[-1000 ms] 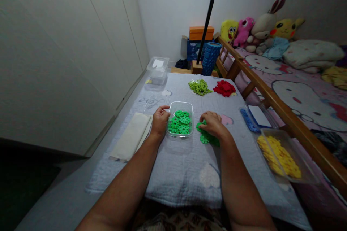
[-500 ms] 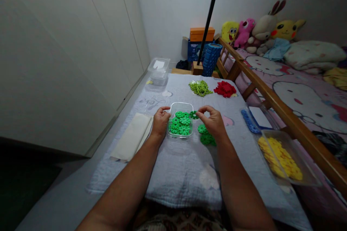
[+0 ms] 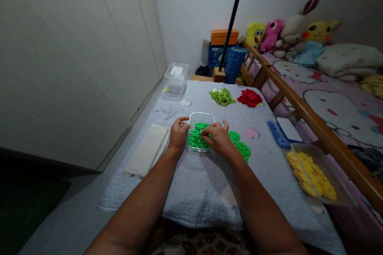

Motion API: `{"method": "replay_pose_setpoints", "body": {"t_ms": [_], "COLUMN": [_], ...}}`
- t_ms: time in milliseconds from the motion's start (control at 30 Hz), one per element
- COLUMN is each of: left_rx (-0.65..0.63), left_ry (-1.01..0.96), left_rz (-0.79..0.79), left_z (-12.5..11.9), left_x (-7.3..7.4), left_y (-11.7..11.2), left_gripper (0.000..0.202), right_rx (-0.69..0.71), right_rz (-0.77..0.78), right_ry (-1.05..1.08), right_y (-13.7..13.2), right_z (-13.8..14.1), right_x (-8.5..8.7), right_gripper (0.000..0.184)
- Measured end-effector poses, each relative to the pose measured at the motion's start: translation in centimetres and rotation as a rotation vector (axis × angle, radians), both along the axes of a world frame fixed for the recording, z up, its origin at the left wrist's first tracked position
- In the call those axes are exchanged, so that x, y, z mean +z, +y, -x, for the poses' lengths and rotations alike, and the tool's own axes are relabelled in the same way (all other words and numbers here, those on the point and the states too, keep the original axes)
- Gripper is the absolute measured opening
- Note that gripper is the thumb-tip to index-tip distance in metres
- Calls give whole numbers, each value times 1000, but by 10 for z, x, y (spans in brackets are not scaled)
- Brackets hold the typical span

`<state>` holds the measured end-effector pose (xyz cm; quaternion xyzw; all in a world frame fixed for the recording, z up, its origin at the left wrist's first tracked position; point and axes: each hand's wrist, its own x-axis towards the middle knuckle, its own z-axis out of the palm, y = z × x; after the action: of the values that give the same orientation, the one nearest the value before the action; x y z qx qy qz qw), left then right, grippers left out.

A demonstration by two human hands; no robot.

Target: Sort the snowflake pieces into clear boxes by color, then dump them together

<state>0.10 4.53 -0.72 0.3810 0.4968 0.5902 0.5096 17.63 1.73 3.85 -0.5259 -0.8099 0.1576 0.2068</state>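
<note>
A clear plastic tub [image 3: 201, 116] holding several bright green flower-shaped pieces [image 3: 196, 137] sits on a pale blue quilted cloth [image 3: 197, 183]. My left hand [image 3: 178, 132] is curled around the tub's left wall. My right hand [image 3: 218, 138] lies over the tub's right side, fingers bent down onto the green pieces inside. More loose green pieces [image 3: 241, 147] lie on the cloth just right of that hand.
A lime-green pile [image 3: 222, 96] and a red pile [image 3: 249, 97] lie farther back. A tub of yellow pieces [image 3: 311, 175], blue pieces [image 3: 274, 133] and a wooden bed rail [image 3: 302, 111] are on the right. A folded white cloth [image 3: 146, 149] and a lidded box [image 3: 176, 75] are left.
My right hand picked a green piece from the loose pile, carried it left, and now rests down inside the tub. My left hand stayed on the tub.
</note>
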Motion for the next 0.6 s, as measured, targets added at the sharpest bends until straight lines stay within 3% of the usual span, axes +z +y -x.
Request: {"method": "replay_pose_setpoints", "body": {"t_ms": [233,400,600], "left_rx": [3,12,11], "left_ry": [4,-3,-8], "left_rz": [3,8,14], "left_z": [1,1,1], "left_x": [-1,-1,-5], "left_y": [0,0,2], "left_gripper": [38,39,39], "right_rx": [-192,-256,-234], "right_rz": [-124,49,185], "right_ry": [138,-78,-317], "right_y": [11,16,12], "right_z": [-43,-79,-78], "right_x": [2,-1,-10], "right_gripper": [18,12,22]}}
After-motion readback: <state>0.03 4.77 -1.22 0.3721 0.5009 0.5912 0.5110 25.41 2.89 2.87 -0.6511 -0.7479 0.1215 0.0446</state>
